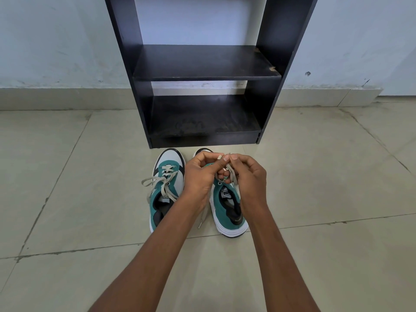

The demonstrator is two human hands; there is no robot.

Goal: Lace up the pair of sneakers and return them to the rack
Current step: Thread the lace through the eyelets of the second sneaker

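Observation:
Two teal, white and black sneakers stand side by side on the floor, toes toward the rack. The left sneaker (167,188) has its beige lace tied in a bow. Over the right sneaker (227,208) both my hands pinch its beige lace (233,176) above the eyelets. My left hand (202,172) holds one strand, and my right hand (246,176) holds the other; the thumbs nearly touch. A loose lace end (202,218) hangs down between the shoes. My hands hide the right shoe's toe and front eyelets.
A black shoe rack (202,64) stands against the pale wall just beyond the shoes, with a middle shelf and a dusty bottom shelf (202,122), neither holding anything. Beige floor tiles (78,199) stretch to both sides.

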